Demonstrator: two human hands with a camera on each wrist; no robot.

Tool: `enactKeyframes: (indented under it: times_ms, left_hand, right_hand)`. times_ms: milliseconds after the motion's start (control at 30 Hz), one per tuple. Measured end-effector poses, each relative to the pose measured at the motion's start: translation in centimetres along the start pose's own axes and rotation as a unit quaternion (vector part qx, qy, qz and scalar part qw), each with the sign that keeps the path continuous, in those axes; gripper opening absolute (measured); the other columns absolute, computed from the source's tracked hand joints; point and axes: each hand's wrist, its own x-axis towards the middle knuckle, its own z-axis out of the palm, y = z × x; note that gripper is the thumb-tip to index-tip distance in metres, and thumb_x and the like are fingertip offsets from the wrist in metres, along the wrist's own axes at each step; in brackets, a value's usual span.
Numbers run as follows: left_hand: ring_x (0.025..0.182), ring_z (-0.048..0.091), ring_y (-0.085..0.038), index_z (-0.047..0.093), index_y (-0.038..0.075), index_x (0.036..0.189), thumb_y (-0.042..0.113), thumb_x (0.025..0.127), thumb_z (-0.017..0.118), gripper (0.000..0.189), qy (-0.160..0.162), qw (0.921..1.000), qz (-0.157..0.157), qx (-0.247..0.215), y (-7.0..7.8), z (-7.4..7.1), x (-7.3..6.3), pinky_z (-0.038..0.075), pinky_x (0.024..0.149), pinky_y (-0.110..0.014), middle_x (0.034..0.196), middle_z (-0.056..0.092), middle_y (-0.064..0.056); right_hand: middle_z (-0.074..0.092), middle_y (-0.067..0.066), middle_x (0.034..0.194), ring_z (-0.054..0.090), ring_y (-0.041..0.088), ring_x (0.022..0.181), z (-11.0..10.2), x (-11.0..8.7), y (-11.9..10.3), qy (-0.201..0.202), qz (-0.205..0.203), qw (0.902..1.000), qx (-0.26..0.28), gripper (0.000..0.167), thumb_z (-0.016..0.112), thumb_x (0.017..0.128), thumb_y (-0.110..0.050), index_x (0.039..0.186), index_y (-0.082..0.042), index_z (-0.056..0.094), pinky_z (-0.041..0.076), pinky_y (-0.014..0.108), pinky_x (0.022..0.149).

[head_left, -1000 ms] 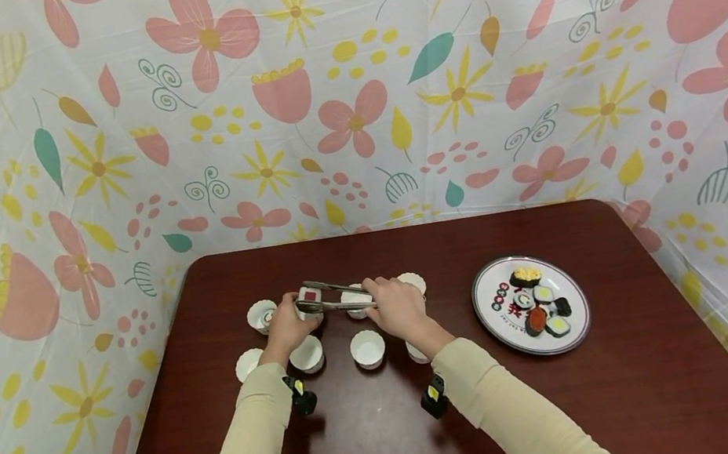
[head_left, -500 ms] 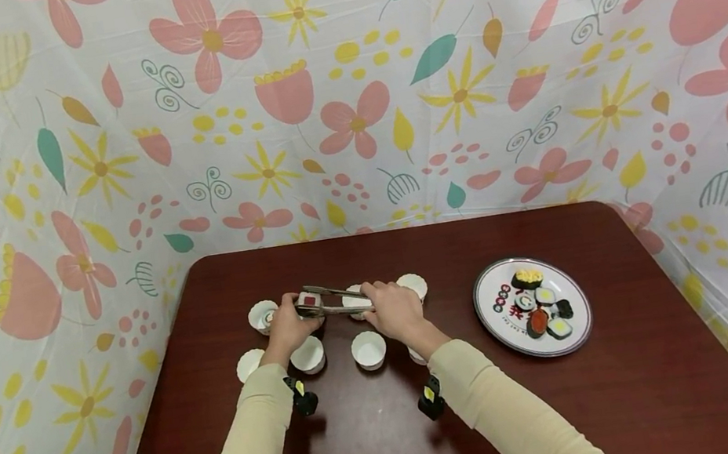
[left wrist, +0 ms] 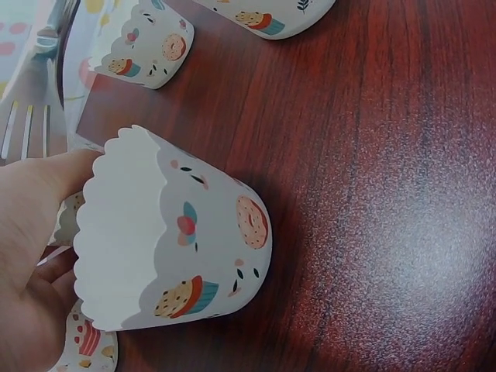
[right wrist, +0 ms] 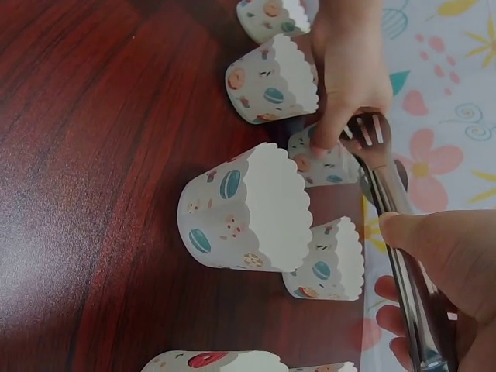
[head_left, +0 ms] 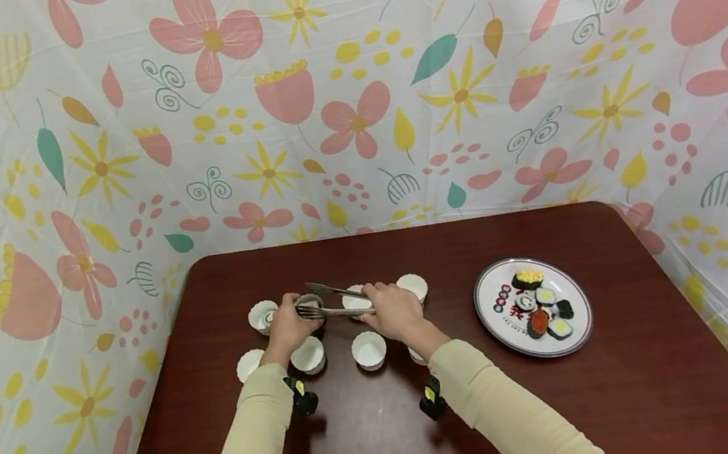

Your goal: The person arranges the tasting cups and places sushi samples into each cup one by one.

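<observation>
My left hand [head_left: 285,327] grips a white paper baking cup [right wrist: 325,167] in the back row, its thumb on the cup's side. My right hand [head_left: 397,310] holds metal tongs [head_left: 343,311] with slotted heads. The tongs' arms are spread, with their ends over the gripped cup; nothing shows between them. What lies inside that cup is hidden. In the left wrist view, a larger-looking paper cup [left wrist: 209,232] printed with cupcakes and doughnuts stands in front of the left hand.
Several paper cups stand in two rows, including one [head_left: 368,350] in front. The back-left cup [head_left: 264,317] holds a small round piece. An oval plate [head_left: 493,321] with several sushi pieces sits on the right of the brown table [head_left: 658,371].
The small white piece with a red centre held between the tongs' ends has left them and is out of sight. The tongs' arms have spread apart over the gripped cup.
</observation>
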Motion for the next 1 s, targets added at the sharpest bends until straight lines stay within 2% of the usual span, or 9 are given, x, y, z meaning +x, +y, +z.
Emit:
enactKeyframes:
  times_ms: [333,567,800,1000]
  left_hand:
    - [0.105,0.054,-0.035,0.037,0.005,0.131,0.026,0.076,0.075,0.070,-0.003,1.0000,-0.003,0.002,0.1,0.1,0.0,0.046,0.081,-0.047,0.120,0.055,-0.020]
    - [0.089,0.057,-0.030,0.036,0.004,0.131,0.028,0.077,0.074,0.070,-0.005,0.9999,-0.005,0.012,0.3,0.0,0.0,0.046,0.071,-0.042,0.103,0.059,-0.017]
    - [0.098,0.056,-0.033,0.037,0.005,0.129,0.028,0.077,0.074,0.069,-0.003,0.9999,-0.006,0.012,0.4,0.0,-0.1,0.047,0.077,-0.045,0.117,0.056,-0.020]
    - [0.096,0.058,-0.032,0.038,0.004,0.128,0.027,0.076,0.074,0.068,-0.004,1.0000,-0.004,0.001,0.4,-0.1,-0.2,0.048,0.075,-0.043,0.115,0.056,-0.020]
  right_hand:
    - [0.062,0.002,0.098,0.060,0.020,0.076,-0.5,-0.8,0.7,0.020,-0.001,0.9997,0.013,0.047,0.068,0.081,-0.039,0.120,-0.015,0.055,0.044,0.029,0.050]
    - [0.063,0.002,0.094,0.061,0.021,0.074,-0.9,-1.2,1.5,0.060,-0.007,0.9981,0.013,0.045,0.070,0.079,-0.036,0.117,-0.015,0.057,0.046,0.031,0.051]
    - [0.063,0.004,0.096,0.062,0.023,0.079,-1.6,-2.0,2.4,0.089,-0.018,0.9958,0.011,0.045,0.071,0.078,-0.036,0.115,-0.014,0.058,0.048,0.035,0.055]
    - [0.064,0.007,0.103,0.063,0.026,0.086,-2.2,-2.8,3.0,0.098,-0.027,0.9946,0.015,0.046,0.071,0.079,-0.035,0.117,-0.013,0.058,0.050,0.037,0.060]
